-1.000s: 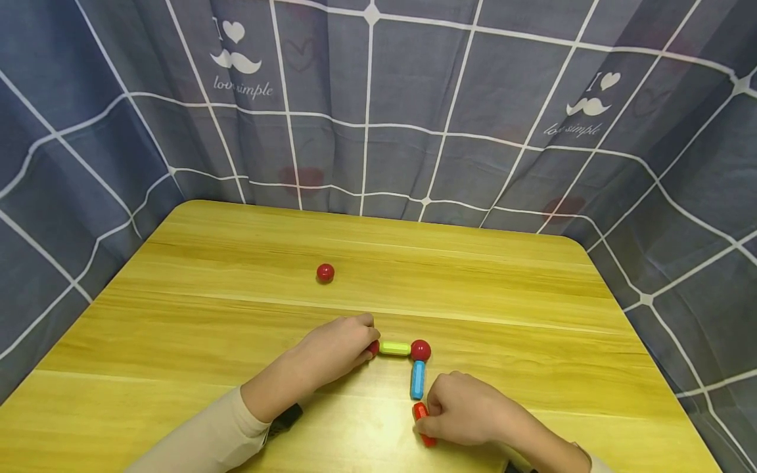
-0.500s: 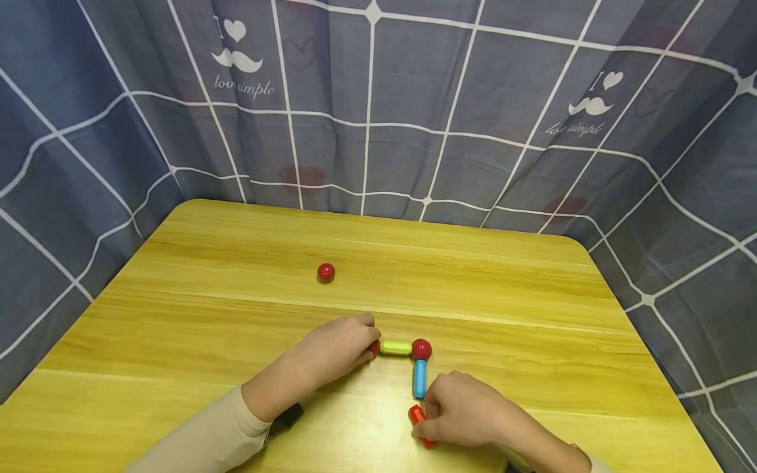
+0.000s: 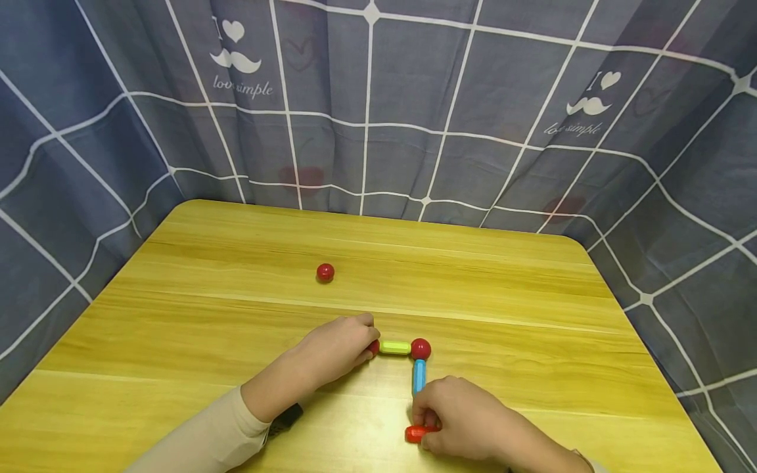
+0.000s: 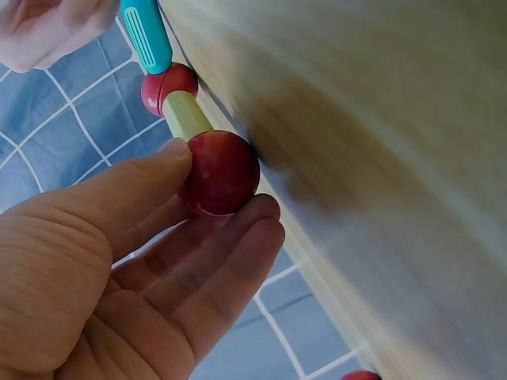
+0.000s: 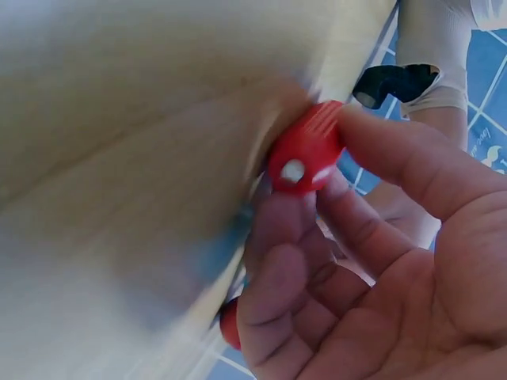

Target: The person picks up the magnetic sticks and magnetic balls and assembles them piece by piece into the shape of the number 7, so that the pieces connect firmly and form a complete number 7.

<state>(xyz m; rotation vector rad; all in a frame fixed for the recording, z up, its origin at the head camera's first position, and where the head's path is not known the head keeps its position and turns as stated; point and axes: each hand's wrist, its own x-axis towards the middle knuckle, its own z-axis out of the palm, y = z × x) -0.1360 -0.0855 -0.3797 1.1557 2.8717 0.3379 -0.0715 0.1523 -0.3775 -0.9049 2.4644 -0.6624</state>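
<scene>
My left hand (image 3: 337, 348) holds a red ball (image 4: 222, 170) between thumb and fingers. A yellow-green magnetic rod (image 3: 395, 347) joins that ball to a second red ball (image 3: 420, 349) on its right. From the second ball a blue magnetic rod (image 3: 419, 376) extends toward me, its near end hidden behind my right hand (image 3: 464, 417). Pinched between the right thumb and fingers is a red magnetic rod (image 3: 415, 434), lying crosswise in the head view. The right wrist view shows a silvery spot at the end of this rod.
Farther back on the wooden table (image 3: 503, 276) lies a loose red ball (image 3: 325, 272), left of the joined pieces. A dark checked curtain (image 3: 402, 98) hangs around the table's back and sides.
The red rod has turned in my right fingers from slanting lengthwise to lying crosswise. My right hand has shifted slightly, covering the blue rod's near end. My left hand keeps its place.
</scene>
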